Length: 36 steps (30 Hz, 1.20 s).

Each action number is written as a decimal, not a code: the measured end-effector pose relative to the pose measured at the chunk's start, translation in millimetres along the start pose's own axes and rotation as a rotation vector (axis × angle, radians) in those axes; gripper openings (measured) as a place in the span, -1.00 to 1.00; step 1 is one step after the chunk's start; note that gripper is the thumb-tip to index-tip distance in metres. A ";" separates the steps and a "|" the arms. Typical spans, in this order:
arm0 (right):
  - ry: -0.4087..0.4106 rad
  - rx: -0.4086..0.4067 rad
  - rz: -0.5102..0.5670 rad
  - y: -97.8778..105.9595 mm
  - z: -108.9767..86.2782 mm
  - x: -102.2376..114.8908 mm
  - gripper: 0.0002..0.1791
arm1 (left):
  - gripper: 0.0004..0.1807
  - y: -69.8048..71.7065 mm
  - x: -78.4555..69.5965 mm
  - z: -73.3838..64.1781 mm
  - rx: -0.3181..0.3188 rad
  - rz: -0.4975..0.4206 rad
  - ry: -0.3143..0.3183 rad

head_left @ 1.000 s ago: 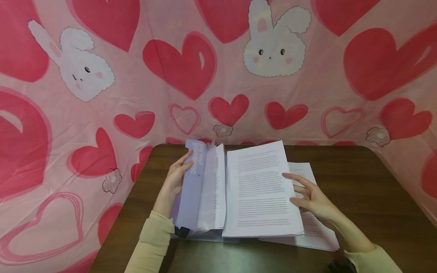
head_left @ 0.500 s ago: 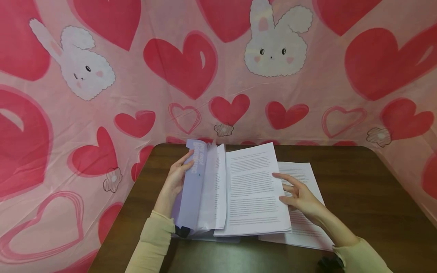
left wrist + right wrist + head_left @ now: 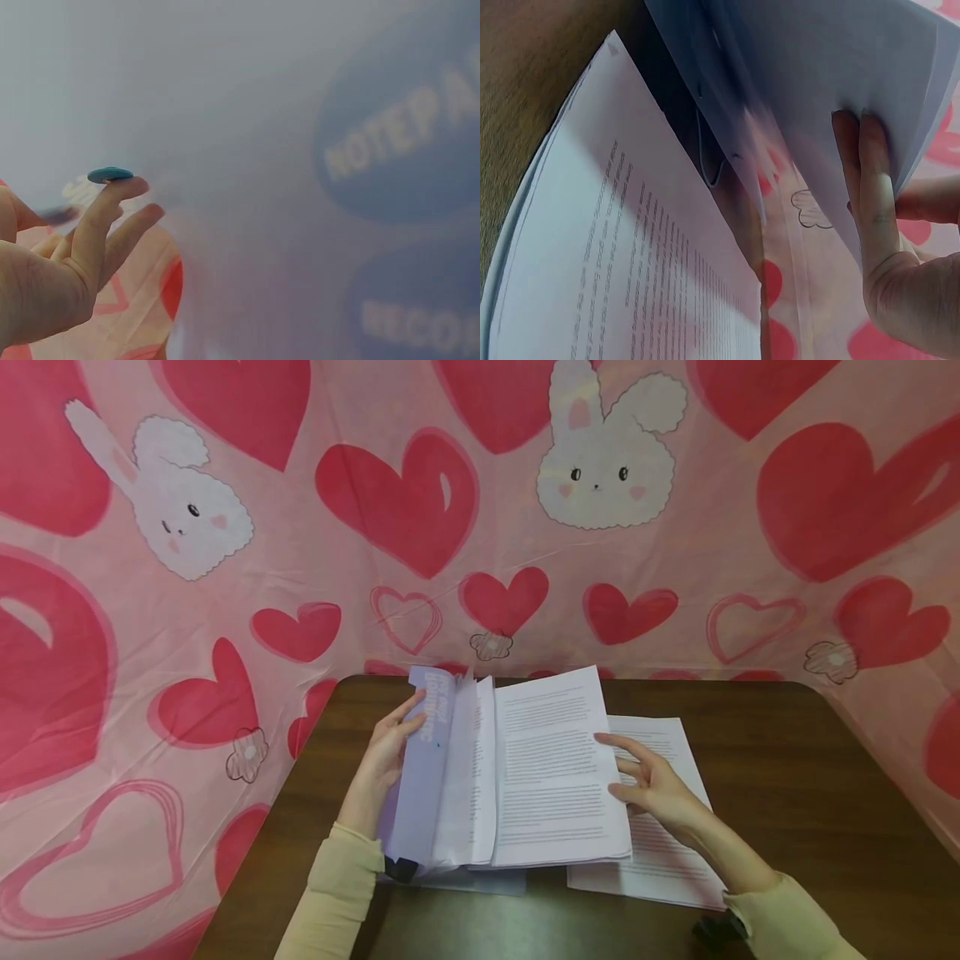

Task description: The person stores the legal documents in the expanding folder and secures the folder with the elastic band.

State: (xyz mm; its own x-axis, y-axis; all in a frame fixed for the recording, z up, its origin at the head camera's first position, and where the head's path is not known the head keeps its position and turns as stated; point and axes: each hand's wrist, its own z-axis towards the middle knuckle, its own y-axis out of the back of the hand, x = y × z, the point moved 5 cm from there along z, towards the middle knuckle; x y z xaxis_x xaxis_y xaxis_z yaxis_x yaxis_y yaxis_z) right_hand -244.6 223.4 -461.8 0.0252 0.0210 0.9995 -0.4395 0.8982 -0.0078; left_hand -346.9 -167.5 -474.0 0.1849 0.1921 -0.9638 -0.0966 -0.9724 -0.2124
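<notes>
My left hand [image 3: 382, 760] grips the lilac cover of a folder [image 3: 418, 793], thumb on its near face. The folder stands partly open with translucent sleeves [image 3: 453, 802] and printed sheets showing. In the left wrist view a teal button [image 3: 110, 175] on the cover sits by my fingers, and pale lettering marks its outside. My right hand [image 3: 660, 789] pinches a stack of printed paper [image 3: 555, 768] by its right edge. The stack is tilted, its left edge tucked against the sleeves. In the right wrist view, two fingers lie along the back of the stack [image 3: 810, 67].
A second pile of printed sheets [image 3: 675, 868] lies on the dark wooden table [image 3: 787, 760], partly under the held stack. Part of the folder [image 3: 480, 882] lies flat below. A pink cloth [image 3: 510, 543] with hearts and rabbits hangs behind.
My right hand has carried the paper stack left and then slightly up, closer into the folder, uncovering more of the pile beneath. My left hand stays on the cover.
</notes>
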 end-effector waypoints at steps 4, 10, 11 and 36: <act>-0.021 -0.008 -0.029 -1.5 4.6 0.2 -0.19 | -0.37 0.0 -0.3 -0.9 -0.006 -0.032 0.012; -0.048 -0.058 -0.068 2.1 9.7 2.7 -0.15 | -0.37 0.8 -0.7 -0.6 -0.009 -0.001 0.003; -0.051 -0.063 -0.073 1.9 10.4 2.6 -0.15 | -0.37 0.9 -0.8 -0.4 -0.009 0.003 -0.003; -0.056 -0.016 -0.052 -35.8 22.6 -5.3 -0.14 | -0.38 3.0 -1.8 -0.3 -0.025 -0.085 -0.016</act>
State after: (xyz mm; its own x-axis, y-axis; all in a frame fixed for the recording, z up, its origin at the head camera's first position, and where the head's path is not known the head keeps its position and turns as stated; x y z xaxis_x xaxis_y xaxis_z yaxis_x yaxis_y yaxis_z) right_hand -249.3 181.2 -466.1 -0.0026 -0.0499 0.9988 -0.4242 0.9045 0.0441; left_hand -347.3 -170.8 -472.9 0.1755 0.2759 -0.9450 -0.0571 -0.9554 -0.2896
